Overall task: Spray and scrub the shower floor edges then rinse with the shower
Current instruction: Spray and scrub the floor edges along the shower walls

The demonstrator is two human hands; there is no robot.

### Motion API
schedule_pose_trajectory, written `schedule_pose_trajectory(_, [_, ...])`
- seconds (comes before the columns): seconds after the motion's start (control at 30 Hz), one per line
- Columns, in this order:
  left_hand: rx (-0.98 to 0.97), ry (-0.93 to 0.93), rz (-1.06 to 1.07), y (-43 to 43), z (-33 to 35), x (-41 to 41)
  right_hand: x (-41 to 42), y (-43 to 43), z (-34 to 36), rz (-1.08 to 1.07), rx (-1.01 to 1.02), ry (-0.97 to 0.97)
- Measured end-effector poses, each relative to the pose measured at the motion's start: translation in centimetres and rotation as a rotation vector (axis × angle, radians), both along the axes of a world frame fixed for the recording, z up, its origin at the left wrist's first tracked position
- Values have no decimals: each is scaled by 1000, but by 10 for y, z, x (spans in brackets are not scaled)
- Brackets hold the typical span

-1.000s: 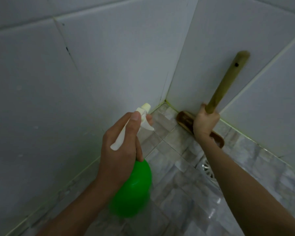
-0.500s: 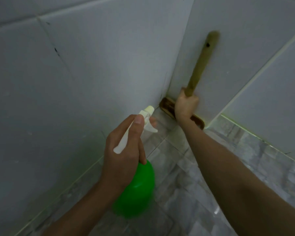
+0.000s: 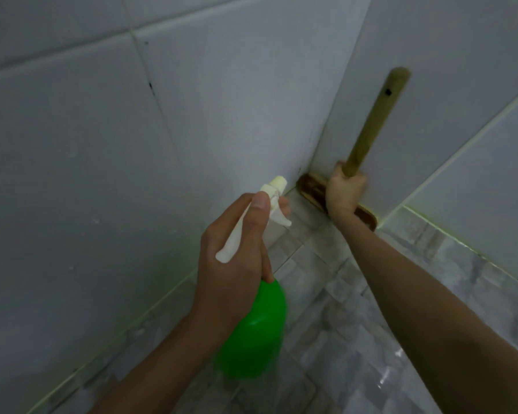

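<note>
My left hand (image 3: 234, 258) grips a green spray bottle (image 3: 254, 333) by its white trigger head (image 3: 269, 204), nozzle aimed toward the shower corner. My right hand (image 3: 344, 192) holds the wooden handle (image 3: 371, 127) of a scrub brush low down. The brown brush head (image 3: 311, 191) lies on the floor edge, pressed against the base of the right wall, its left end in the corner. My fist hides the middle of the brush head.
Two white tiled walls (image 3: 102, 174) meet at the corner (image 3: 305, 171). Yellowish grout (image 3: 461, 240) runs along the floor edges. The grey marbled floor tiles (image 3: 341, 339) look wet and shiny at the lower right.
The brush has slid left along the right wall's floor edge from near the drain into the corner. The spray bottle has held about the same pose. The drain has left the view.
</note>
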State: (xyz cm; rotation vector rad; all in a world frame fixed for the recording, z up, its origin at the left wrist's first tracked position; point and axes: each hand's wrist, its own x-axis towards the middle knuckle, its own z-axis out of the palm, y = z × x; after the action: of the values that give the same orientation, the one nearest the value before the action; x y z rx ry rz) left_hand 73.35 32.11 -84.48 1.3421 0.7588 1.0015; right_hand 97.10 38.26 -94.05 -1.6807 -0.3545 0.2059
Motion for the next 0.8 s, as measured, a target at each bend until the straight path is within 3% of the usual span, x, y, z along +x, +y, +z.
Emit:
schedule_pose_trajectory(0.17, [-15,-17,8,3,2,-4,17,-63,-16,-136,33,16])
schedule_pose_trajectory(0.27, [-14,2,16,0,1,-5,17,-50,-13,-129,43,-42])
schedule_pose_trajectory(0.43, [13,63,-28,-7,0,-1,9,-9,-7,43,-26,-55])
schedule_pose_trajectory(0.6, [-20,33,-2,-16,11,-15,23,-66,-15,-25,-39,11])
schedule_pose_trajectory(0.73, [-24,64,-16,-23,21,-19,26,-87,-12,121,-167,28])
schedule_pose_trajectory(0.8, [-14,89,-23,-27,24,-17,19,-95,-2,76,-176,40])
